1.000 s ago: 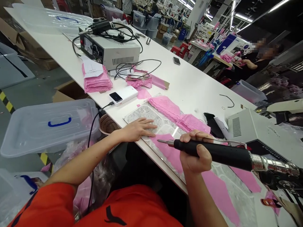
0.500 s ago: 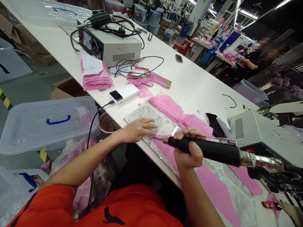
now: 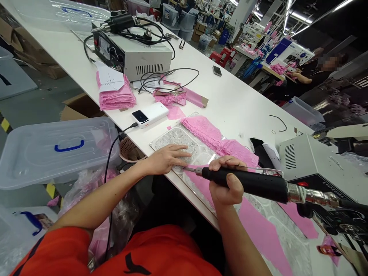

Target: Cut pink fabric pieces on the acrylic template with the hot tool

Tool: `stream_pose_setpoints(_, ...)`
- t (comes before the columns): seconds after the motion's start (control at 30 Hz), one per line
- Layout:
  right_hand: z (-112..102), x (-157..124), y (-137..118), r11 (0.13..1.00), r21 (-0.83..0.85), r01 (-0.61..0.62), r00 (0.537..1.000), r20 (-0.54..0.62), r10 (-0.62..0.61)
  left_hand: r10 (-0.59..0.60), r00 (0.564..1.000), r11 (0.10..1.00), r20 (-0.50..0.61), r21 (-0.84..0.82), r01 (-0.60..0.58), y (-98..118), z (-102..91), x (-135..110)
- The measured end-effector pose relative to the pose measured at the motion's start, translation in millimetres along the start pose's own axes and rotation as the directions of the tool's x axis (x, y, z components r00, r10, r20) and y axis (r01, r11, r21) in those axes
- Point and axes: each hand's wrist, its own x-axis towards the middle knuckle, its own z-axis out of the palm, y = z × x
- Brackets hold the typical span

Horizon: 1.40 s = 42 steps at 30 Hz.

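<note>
My right hand (image 3: 227,184) is wrapped round the thick black handle of an ultrasonic cutter (image 3: 250,183), a pen-like tool with a thin lever along its top. Its narrow metal tip points left, right beside the fingertips of my left hand (image 3: 165,159). That hand lies flat with fingers stretched over the near edge of a patterned, marbled grey-white board (image 3: 175,140). Under the tip lies the end of a pink fabric piece (image 3: 258,230), which runs along the board to the lower right. A layered strip of pink textured fabric (image 3: 205,132) rests along the board's far side.
A grey control box (image 3: 319,161) stands at the right, the cutter's cable nearby. Farther left are another box (image 3: 146,57) with a similar tool on it, a pink fabric stack (image 3: 117,96) and a white power bank (image 3: 151,114). A lidded plastic bin (image 3: 57,149) stands beside the table.
The cutter and my right hand have shifted slightly left, bringing the tip closer to my left fingertips. My left hand stays almost where it was.
</note>
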Motion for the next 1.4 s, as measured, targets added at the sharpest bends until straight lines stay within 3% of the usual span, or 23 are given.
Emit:
stream_pose_setpoints(0.17, -0.7, 0.4, -0.3, 1.0, -0.02, 0.008, 0.999, 0.036, -0.007, 0.004, 1.0, 1.0, 0.001, -0.001, -0.004, -0.3, 0.1, -0.4)
stream_pose_setpoints(0.33, -0.5, 0.3, -0.5, 1.0, -0.028, 0.009, 0.998, 0.055, -0.008, 0.021, 0.997, 0.999, -0.077, -0.023, -0.023, -1.3, 2.2, -1.7)
stream_pose_setpoints(0.53, -2.0, 5.8, 0.8, 0.999, -0.019, 0.034, 0.998, -0.053, -0.035, 0.017, 0.983, 0.998, -0.182, -0.064, -0.029, -2.1, 4.4, -3.3)
stream_pose_setpoints(0.73, -1.6, 9.0, 3.0, 0.999, -0.032, 0.015, 0.993, -0.117, -0.019, 0.012, 0.994, 0.998, -0.11, -0.057, -0.019, -1.1, 1.2, -3.3)
stream_pose_setpoints(1.17, -1.3, 10.1, 5.5, 1.0, -0.022, -0.001, 0.998, -0.064, 0.0, 0.033, 0.997, 0.999, -0.066, -0.006, -0.033, -2.8, 1.2, -3.2)
stream_pose_setpoints(1.3, -5.7, 20.8, -7.1, 0.999, -0.032, 0.025, 0.986, -0.165, -0.03, 0.035, 0.998, 0.999, -0.052, -0.001, -0.035, -2.6, -0.9, -2.5)
stream_pose_setpoints(1.4, -20.9, 31.7, -21.7, 0.992, -0.108, 0.058, 0.963, -0.258, -0.085, 0.031, 0.999, 0.999, -0.03, 0.035, -0.03, -3.4, -0.9, -2.5)
